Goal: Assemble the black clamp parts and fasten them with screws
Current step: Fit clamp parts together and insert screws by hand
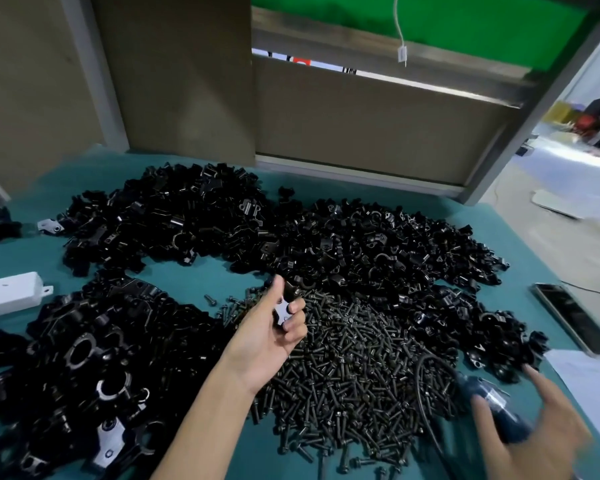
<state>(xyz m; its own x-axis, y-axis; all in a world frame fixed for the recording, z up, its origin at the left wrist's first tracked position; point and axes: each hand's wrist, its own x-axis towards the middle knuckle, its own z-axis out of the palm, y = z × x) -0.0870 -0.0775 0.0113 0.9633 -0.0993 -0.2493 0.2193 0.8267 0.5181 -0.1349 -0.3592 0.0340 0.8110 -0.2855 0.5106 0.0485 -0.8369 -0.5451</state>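
A heap of small dark metal screws point(354, 348) lies in the middle of the teal-covered counter point(201, 271), and everything else is placed from it. The left hand point(271, 336) hovers over the heap's far left edge, palm turned up. Its grip is clamped on a black clamp part point(284, 310) with a bare silver face, pinched between thumb and fingers.

The right hand point(548, 445) is at the heap's near right edge and is blurred. Its grip is wrapped round a dark blue cylindrical tool point(510, 424), with the forefinger stretched out straight. A thin black cable point(419, 379) curves over the right side of the heap beside that tool.

Loose black clamp pieces lie in piles around the heap. One wide pile point(378, 251) sits behind it and runs down its right side, another pile point(167, 216) sits behind it to the left, and a pile of ringed pieces point(94, 358) lies along its left side.

Far left of the heap is a white plastic power strip point(13, 294). Far right of it lie a dark flat phone point(574, 318) and a white sheet of paper point(589, 379).
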